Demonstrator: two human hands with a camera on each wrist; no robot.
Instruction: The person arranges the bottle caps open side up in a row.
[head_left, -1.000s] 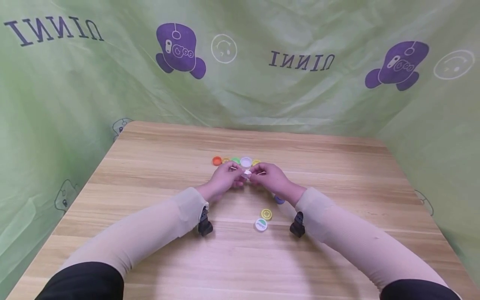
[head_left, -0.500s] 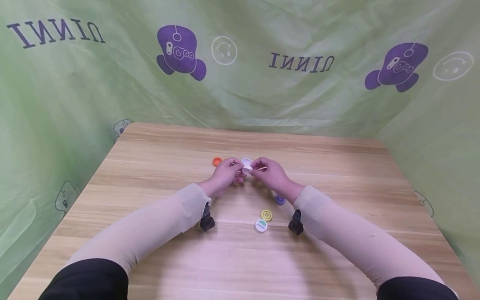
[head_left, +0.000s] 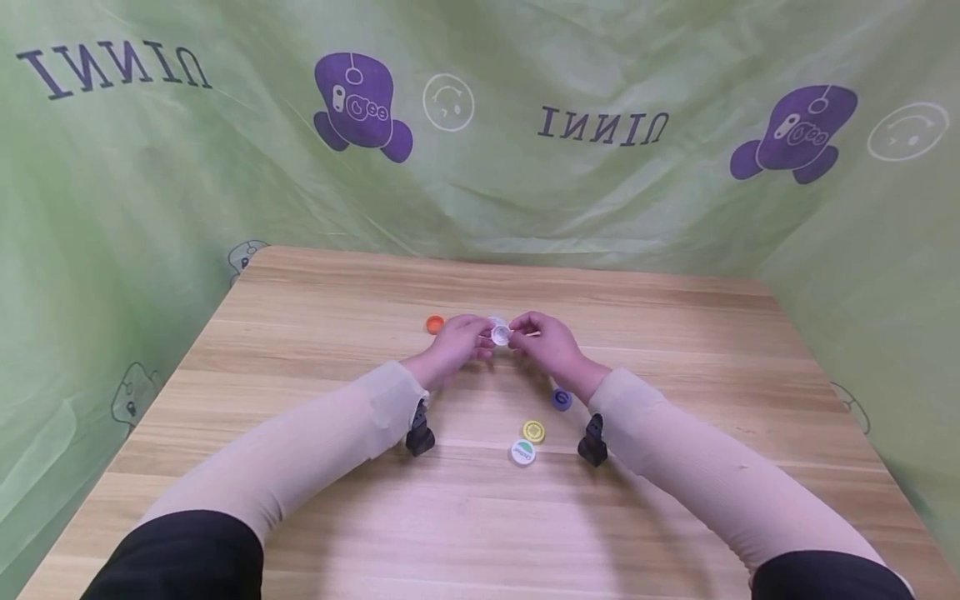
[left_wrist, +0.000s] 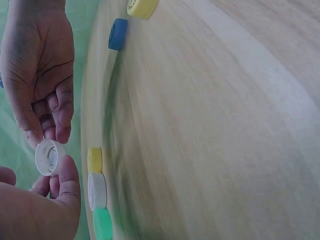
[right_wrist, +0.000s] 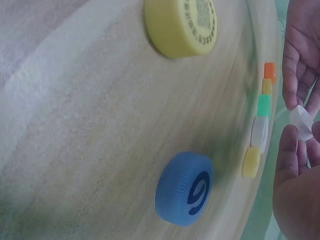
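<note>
A translucent white bottle cap (head_left: 501, 335) is held up between both hands, its hollow inside turned toward the head camera. My left hand (head_left: 456, 344) pinches it at one side with thumb and fingers. From the other side my right hand (head_left: 551, 345) pinches its rim with the fingertips. Beneath and behind the hands, a row of caps lies on the table: an orange cap (right_wrist: 270, 72), a small yellow cap (right_wrist: 267, 86), a green cap (right_wrist: 264, 106), a white cap (right_wrist: 259, 134) and another yellow cap (right_wrist: 251, 161). The hands hide most of this row in the head view.
Nearer the body lie a blue cap (head_left: 561, 399), a yellow cap (head_left: 533, 431) and a white cap with a green mark (head_left: 522, 452). The wooden table (head_left: 360, 292) ends at a green printed curtain (head_left: 495, 192) at the back and sides.
The held white cap has been tipped so that its hollow side faces the head camera. Both hands have shifted slightly away from the body, and more of the blue cap shows.
</note>
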